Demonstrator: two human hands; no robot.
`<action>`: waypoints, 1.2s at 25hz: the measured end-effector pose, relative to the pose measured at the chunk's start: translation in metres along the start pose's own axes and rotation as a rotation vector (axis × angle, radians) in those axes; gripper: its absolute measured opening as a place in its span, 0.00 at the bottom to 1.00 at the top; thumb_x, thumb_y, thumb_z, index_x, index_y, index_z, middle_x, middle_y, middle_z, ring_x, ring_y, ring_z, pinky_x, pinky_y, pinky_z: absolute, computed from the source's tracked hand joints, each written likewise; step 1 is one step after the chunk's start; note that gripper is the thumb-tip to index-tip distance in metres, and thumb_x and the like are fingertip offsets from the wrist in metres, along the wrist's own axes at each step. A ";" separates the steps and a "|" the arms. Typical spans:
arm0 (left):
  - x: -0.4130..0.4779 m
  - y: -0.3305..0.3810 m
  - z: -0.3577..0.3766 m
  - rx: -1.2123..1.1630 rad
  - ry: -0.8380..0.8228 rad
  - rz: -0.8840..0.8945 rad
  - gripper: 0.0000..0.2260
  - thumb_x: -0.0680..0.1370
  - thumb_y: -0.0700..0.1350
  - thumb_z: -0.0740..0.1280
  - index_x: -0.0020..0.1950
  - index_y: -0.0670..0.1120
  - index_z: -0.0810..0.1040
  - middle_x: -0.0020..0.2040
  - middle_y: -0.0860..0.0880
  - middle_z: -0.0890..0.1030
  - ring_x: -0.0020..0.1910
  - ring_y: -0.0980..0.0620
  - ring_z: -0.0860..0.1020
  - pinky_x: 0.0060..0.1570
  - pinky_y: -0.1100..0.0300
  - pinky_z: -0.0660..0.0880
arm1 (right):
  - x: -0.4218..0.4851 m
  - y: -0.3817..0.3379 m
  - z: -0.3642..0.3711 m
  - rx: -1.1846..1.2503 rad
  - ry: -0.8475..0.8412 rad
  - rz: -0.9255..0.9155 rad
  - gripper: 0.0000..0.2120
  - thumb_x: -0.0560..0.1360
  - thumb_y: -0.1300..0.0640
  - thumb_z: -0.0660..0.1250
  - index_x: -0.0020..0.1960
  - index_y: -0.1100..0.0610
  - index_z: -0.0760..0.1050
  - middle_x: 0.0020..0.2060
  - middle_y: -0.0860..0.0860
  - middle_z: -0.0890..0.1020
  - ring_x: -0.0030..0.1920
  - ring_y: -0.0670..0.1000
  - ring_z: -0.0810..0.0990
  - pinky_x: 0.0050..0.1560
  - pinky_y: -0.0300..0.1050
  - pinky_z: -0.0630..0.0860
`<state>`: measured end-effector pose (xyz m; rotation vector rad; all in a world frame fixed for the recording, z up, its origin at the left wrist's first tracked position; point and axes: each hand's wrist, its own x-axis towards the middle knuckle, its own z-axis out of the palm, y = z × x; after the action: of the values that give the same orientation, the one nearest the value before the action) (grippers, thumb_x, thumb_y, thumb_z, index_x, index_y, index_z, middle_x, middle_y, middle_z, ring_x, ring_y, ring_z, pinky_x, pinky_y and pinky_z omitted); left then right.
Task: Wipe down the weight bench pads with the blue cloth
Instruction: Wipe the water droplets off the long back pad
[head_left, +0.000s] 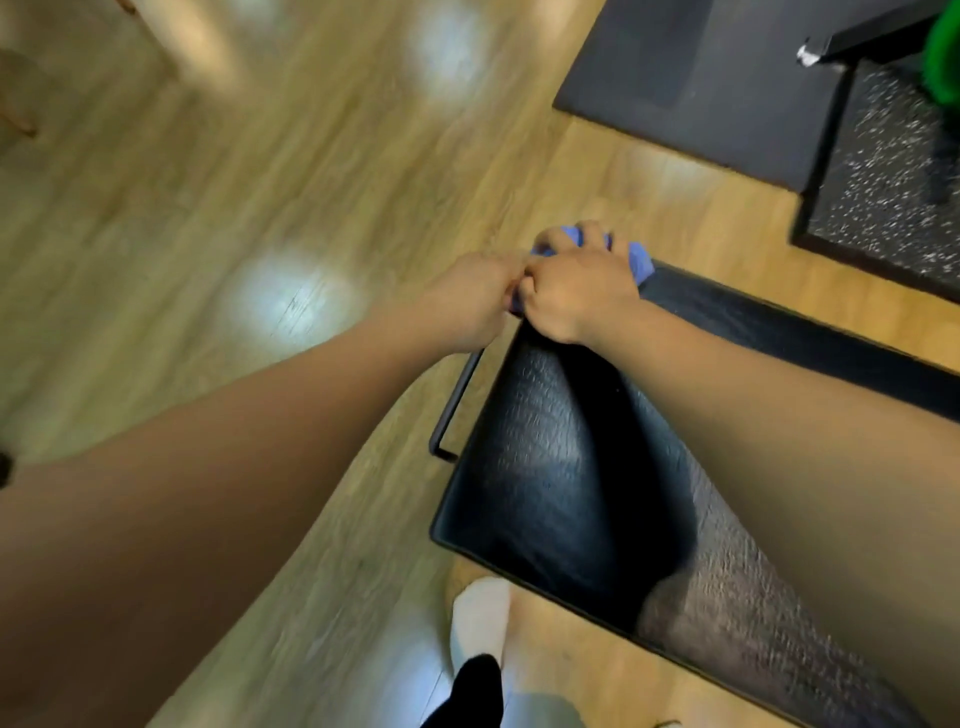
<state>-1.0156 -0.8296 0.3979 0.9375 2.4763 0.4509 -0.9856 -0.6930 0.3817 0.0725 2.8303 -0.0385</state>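
Blue cloth is being bunched by both hands, left hand and right hand, at the far corner of the bench pad; wiping strokes toward the near end probably come next.

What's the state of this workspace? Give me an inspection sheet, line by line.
Surface: black textured bench pad, glossy, blurred by motion.
Job's things: blue cloth bunched at the pad's far end, mostly hidden under the hands.
Clutter: nothing seen on the pad.
Grippers: left hand and right hand both closed on the cloth, touching each other.
Cables: nothing seen.
Surroundings: wood floor; dark mat and speckled mat beyond; green object at top right; white-socked foot beside the bench.
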 end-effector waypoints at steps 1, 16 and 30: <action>-0.012 -0.001 0.004 -0.059 0.020 -0.039 0.08 0.77 0.37 0.59 0.50 0.40 0.77 0.48 0.40 0.81 0.49 0.40 0.77 0.44 0.57 0.66 | -0.001 -0.001 0.000 -0.030 -0.010 -0.027 0.20 0.77 0.45 0.49 0.60 0.48 0.75 0.67 0.49 0.70 0.68 0.61 0.61 0.67 0.63 0.58; -0.102 0.055 0.049 -0.180 0.105 -0.475 0.11 0.77 0.51 0.64 0.49 0.43 0.77 0.49 0.42 0.82 0.51 0.42 0.78 0.48 0.55 0.72 | -0.179 -0.099 0.037 0.015 -0.129 -0.595 0.17 0.79 0.52 0.55 0.64 0.53 0.73 0.65 0.51 0.75 0.70 0.55 0.66 0.75 0.53 0.50; -0.205 0.205 0.198 0.187 0.308 0.130 0.18 0.75 0.41 0.58 0.54 0.31 0.80 0.56 0.34 0.80 0.60 0.31 0.76 0.68 0.56 0.58 | -0.366 0.088 0.130 -0.173 0.094 -0.644 0.15 0.72 0.52 0.62 0.53 0.49 0.83 0.67 0.45 0.75 0.71 0.53 0.67 0.73 0.51 0.62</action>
<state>-0.6666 -0.7953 0.3828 1.1872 2.7833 0.4403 -0.5938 -0.6261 0.3685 -0.8903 2.8059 0.0698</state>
